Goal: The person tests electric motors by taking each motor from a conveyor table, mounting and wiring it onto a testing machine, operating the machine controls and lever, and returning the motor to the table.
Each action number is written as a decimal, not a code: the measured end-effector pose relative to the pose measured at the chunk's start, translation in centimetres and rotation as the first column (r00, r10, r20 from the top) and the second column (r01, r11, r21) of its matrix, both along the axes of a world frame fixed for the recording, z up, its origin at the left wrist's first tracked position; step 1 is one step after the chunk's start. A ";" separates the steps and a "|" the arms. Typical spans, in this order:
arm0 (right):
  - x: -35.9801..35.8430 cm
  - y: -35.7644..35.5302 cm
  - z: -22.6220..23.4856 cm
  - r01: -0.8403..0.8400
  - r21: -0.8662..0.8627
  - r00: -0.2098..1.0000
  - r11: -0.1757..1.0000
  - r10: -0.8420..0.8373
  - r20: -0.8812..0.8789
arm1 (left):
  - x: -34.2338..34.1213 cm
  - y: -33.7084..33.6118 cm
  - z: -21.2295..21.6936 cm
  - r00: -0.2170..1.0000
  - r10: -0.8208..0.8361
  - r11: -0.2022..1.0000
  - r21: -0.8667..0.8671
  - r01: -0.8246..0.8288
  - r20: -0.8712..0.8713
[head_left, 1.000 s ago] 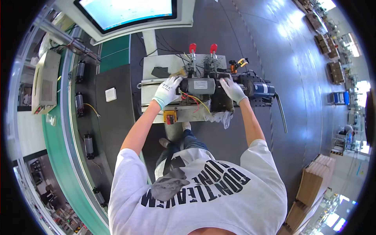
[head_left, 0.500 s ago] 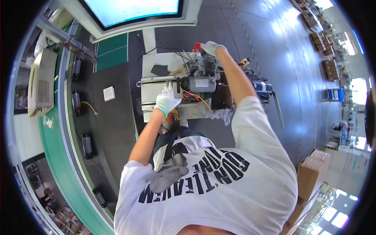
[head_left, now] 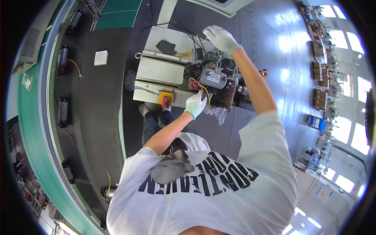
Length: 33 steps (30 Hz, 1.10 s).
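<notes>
A grey cylindrical motor [head_left: 214, 78] with a pale label lies in a fixture on the metal bench [head_left: 150, 94]. Red and yellow wires [head_left: 194, 83] come out of its near left end. My left hand [head_left: 195, 105], in a white glove with a green cuff, is at the bench's near edge with its fingertips closed at these wires. Beyond the motor, my gloved right hand [head_left: 220, 38] reaches over the far side of the fixture. Its fingers are stretched out toward the left; what lies under the palm is hidden.
On the bench are a dark cloth-like piece [head_left: 166, 47], a wooden-handled brush [head_left: 184, 54] and a yellow switch box [head_left: 166, 98] with a red knob. Clear plastic [head_left: 218, 114] hangs off the near edge. To the left, several motors [head_left: 62, 112] stand along a dark conveyor beside a white square box [head_left: 101, 58].
My left hand has moved right along the bench, from the flat rail to the wires. My right hand has come off the visible red handle and spread out. The whole view has turned and shifted.
</notes>
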State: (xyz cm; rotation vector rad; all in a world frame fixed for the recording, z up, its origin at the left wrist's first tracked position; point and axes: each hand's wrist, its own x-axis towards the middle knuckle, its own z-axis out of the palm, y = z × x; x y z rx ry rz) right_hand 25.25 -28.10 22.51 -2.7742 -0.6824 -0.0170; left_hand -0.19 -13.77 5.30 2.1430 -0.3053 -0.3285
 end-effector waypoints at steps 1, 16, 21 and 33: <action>-2.3 2.9 2.2 -0.024 0.157 0.999 0.987 0.016 0.050 | 0.1 0.4 -1.4 0.999 0.035 0.999 0.013 -0.035 0.036; -29.7 11.4 -12.4 0.738 0.446 0.435 0.506 0.150 -0.888 | -7.2 16.6 4.1 0.991 -0.129 0.992 -0.014 0.129 -0.035; -27.5 12.5 -12.5 0.569 0.283 0.332 0.772 0.099 -0.938 | -9.1 19.7 4.6 0.978 0.039 0.994 0.103 -0.018 -0.203; -24.2 14.0 -11.1 0.279 0.433 0.925 0.857 -0.118 -0.362 | -2.8 16.9 -1.0 0.851 0.489 0.872 -0.101 -0.479 0.188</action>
